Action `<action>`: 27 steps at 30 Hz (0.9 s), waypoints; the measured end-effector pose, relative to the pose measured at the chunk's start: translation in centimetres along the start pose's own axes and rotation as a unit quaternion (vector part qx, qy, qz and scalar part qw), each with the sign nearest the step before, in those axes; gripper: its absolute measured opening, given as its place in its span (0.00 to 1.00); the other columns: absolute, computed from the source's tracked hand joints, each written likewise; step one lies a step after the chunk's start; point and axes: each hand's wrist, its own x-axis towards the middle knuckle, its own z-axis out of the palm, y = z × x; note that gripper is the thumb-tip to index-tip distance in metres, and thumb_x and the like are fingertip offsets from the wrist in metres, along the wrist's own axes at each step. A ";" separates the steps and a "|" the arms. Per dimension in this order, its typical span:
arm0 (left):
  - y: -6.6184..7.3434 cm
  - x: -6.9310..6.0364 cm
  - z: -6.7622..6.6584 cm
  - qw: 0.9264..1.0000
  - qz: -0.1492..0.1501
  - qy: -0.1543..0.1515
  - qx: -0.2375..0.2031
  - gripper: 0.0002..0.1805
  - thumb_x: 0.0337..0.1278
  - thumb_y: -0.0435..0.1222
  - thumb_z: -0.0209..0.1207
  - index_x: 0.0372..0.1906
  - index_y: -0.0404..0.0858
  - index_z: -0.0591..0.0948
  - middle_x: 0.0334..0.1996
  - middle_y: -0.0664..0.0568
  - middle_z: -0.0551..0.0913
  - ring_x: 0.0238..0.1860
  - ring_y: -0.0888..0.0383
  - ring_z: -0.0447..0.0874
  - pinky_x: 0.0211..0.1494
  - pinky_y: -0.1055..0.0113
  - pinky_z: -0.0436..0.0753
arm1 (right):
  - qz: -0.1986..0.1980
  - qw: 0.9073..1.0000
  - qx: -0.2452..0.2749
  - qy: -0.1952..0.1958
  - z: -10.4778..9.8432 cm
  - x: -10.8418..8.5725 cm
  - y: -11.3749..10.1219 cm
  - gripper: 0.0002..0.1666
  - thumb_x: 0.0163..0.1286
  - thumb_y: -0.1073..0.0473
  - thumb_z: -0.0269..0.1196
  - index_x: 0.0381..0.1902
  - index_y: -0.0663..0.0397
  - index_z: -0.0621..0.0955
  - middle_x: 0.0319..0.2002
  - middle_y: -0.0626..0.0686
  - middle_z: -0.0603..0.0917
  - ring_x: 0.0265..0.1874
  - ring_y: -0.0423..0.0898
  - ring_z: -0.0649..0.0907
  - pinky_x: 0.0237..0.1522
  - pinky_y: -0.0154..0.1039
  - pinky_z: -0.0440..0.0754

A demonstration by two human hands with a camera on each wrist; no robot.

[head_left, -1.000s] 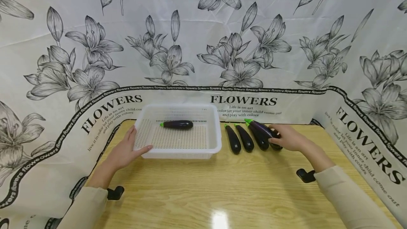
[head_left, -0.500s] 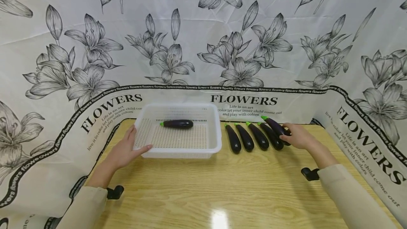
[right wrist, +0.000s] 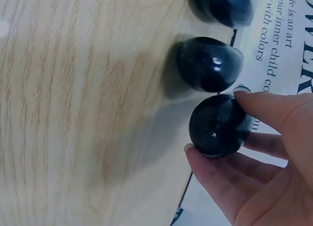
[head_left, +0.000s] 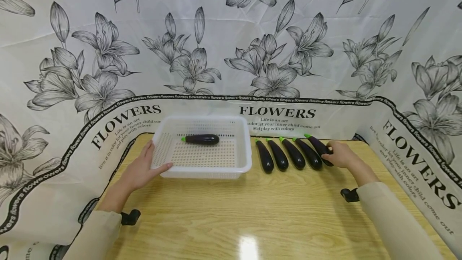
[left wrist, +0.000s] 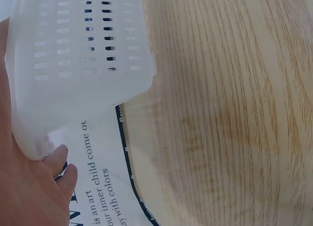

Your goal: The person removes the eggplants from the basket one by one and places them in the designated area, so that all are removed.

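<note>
A white perforated plastic basket (head_left: 202, 174) stands at the back left, with one dark eggplant (head_left: 202, 139) lying crosswise inside. My left hand (head_left: 138, 171) grips the basket's left front corner, thumb along the front rim and fingers at the left side. In the left wrist view, fingertips (left wrist: 57, 157) show past the basket's corner. My right hand (head_left: 341, 155) holds the blunt end of an eggplant (head_left: 317, 147) at the right end of a row, its green stem toward the back. The right wrist view shows thumb and fingers around this eggplant (right wrist: 215, 125), close beside its neighbour (right wrist: 208, 64).
Several more eggplants (head_left: 279, 155) lie side by side between the basket and my right hand, stems pointing back. A flower-printed cloth (head_left: 281, 119) rises behind and around the wooden table (head_left: 223, 216). Bare tabletop spreads in front of the basket and row.
My right hand has carried its eggplant rightward from above the row and lowered it to the row's right end. The left hand and basket have stayed in place.
</note>
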 end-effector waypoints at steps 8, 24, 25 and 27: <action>0.1 -0.2 -0.1 1.000 -0.003 -0.006 0.001 0.64 0.63 0.71 0.52 0.82 0.29 0.40 0.82 0.34 0.36 0.72 0.24 0.59 0.66 0.30 0.69 | 0.024 1.000 -0.001 -0.007 0.7 0.4 0.9 0.34 0.73 0.59 0.61 0.61 0.88 0.68 0.55 0.83 0.75 0.54 0.79 0.76 0.53 0.68 0.78; 0.0 -0.3 -0.1 1.000 -0.002 -0.005 0.001 0.63 0.64 0.70 0.52 0.82 0.29 0.40 0.82 0.34 0.36 0.71 0.23 0.61 0.65 0.30 0.69 | 0.056 0.998 0.007 -0.024 1.8 0.7 1.7 0.35 0.75 0.59 0.58 0.62 0.90 0.64 0.60 0.85 0.69 0.58 0.81 0.71 0.58 0.70 0.74; 0.0 -0.3 -0.1 1.000 -0.002 -0.005 0.002 0.63 0.64 0.70 0.51 0.82 0.29 0.40 0.82 0.33 0.36 0.71 0.23 0.61 0.65 0.30 0.70 | 0.057 0.998 0.008 -0.025 1.7 0.6 1.7 0.36 0.75 0.59 0.58 0.63 0.90 0.64 0.60 0.85 0.69 0.58 0.81 0.71 0.58 0.70 0.74; 0.1 -0.2 -0.2 1.000 -0.003 -0.005 0.003 0.63 0.65 0.70 0.51 0.81 0.29 0.39 0.82 0.33 0.36 0.71 0.23 0.61 0.65 0.30 0.70 | 0.059 0.998 0.010 -0.030 1.6 0.5 1.7 0.36 0.75 0.59 0.58 0.63 0.90 0.63 0.61 0.85 0.68 0.59 0.81 0.70 0.58 0.70 0.74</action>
